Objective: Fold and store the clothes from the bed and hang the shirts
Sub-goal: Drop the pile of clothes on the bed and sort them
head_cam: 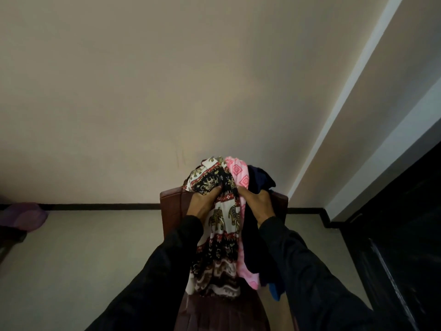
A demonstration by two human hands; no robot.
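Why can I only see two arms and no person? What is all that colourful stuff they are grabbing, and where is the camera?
The camera sits on the person's head and looks forward and down, so you see only their own arms in black sleeves, reaching out in front. There is no robot here, just two bare hands.

The left hand grips a cloth printed with elephants in black, white and red. The right hand grips the bundle beside it, where a pink patterned cloth and some dark blue clothes hang together. The clothes are bunched up, not folded yet.

Under and behind the bundle is a dark red-brown chair, standing on a pale floor by a plain wall. At the far left lies something purple, too dim to name. On the right is a dark doorway or cupboard.
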